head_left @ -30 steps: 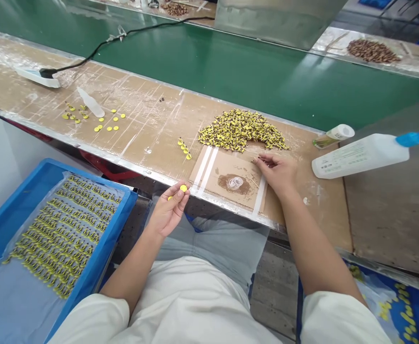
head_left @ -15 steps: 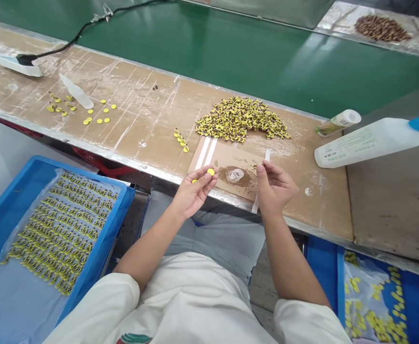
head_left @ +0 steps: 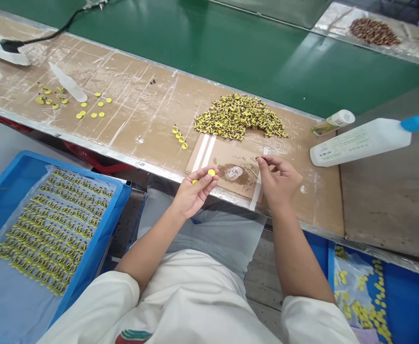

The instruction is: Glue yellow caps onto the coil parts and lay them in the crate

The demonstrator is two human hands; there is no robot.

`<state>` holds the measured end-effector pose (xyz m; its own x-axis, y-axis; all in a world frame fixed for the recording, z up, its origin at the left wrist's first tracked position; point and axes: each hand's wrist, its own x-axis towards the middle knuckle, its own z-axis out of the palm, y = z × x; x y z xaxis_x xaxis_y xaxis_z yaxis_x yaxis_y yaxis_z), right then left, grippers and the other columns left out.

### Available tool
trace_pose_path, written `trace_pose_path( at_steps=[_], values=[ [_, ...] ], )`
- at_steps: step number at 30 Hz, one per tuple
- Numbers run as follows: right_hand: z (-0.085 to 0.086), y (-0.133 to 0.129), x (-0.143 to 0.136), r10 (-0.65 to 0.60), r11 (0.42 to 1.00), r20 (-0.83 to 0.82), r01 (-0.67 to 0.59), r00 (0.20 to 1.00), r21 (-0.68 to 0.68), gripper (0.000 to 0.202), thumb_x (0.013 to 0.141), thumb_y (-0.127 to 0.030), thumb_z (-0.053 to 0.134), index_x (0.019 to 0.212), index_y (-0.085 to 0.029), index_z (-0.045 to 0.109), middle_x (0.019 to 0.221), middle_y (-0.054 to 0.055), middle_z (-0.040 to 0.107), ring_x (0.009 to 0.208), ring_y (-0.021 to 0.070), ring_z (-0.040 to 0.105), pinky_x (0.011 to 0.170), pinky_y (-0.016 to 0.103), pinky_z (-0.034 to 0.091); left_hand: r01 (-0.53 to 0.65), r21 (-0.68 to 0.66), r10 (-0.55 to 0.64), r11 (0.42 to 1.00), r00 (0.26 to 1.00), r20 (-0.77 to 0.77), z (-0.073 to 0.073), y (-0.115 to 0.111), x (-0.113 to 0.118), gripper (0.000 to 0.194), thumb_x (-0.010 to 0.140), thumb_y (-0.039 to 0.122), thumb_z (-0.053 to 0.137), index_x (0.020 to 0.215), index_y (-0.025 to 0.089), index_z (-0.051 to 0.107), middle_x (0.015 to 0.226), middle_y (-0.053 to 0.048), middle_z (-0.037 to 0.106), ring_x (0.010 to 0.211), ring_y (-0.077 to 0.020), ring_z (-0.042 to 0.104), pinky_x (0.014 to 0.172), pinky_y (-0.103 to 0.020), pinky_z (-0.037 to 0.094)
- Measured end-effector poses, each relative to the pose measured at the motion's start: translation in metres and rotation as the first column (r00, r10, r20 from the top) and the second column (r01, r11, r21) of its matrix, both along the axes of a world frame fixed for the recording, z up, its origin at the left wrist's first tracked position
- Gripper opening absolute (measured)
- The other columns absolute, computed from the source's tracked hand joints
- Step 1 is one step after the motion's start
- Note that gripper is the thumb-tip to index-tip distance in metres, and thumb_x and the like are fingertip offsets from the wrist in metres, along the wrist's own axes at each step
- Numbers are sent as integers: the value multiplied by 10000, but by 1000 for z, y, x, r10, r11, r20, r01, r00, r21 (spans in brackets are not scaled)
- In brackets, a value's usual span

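Observation:
My left hand (head_left: 196,193) is closed on yellow discs; one yellow disc (head_left: 211,172) shows at the thumb and fingertips, another by the knuckles. My right hand (head_left: 279,181) is pinched around a tiny dark piece (head_left: 258,158), too small to make out, above the right edge of a cardboard sheet (head_left: 205,162). On the sheet, between the hands, a small clear dish (head_left: 234,173) stands in a wet brown patch. Behind the sheet lies a large heap of small yellow-and-black pieces (head_left: 238,114). A short row of finished-looking yellow-and-black pieces (head_left: 179,136) lies left of it.
Loose yellow discs (head_left: 94,115) and a white pointed bottle (head_left: 68,82) lie at the left. A blue-capped bottle (head_left: 361,143) and a small tube (head_left: 334,123) lie at the right. Blue trays (head_left: 114,210) with rows of pieces and more discs flank my lap.
My right hand has moved slightly right and up, with its pinched fingertips lifted off the heap side of the sheet. The left hand keeps its hold. The view has shifted a little.

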<state>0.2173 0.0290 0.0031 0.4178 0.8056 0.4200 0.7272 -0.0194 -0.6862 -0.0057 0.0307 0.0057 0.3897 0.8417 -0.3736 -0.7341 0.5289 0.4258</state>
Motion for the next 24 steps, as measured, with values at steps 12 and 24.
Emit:
trace_pose_path(
  at_steps=[12, 24],
  values=[
    [-29, 19, 31, 1, 994, 209, 22, 978, -108, 318, 858, -436, 569, 1008, -198, 718, 873, 61, 716, 781, 190, 646, 789, 330, 506, 16, 8, -16, 1000, 1000, -13, 1, -1, -1, 230, 771, 38, 660, 982, 111, 713, 1004, -64, 729, 837, -76, 695, 844, -146, 533],
    [-19, -11, -30, 49, 928, -168, 17, 985, 371, 205, 787, -294, 714, 975, -213, 728, 811, 30, 716, 688, 143, 613, 674, 309, 512, -56, -10, 56, 998, 997, -47, 5, -5, 4, 205, 758, 95, 698, 960, 127, 719, 961, -43, 727, 818, -71, 690, 832, -155, 534]
  ],
)
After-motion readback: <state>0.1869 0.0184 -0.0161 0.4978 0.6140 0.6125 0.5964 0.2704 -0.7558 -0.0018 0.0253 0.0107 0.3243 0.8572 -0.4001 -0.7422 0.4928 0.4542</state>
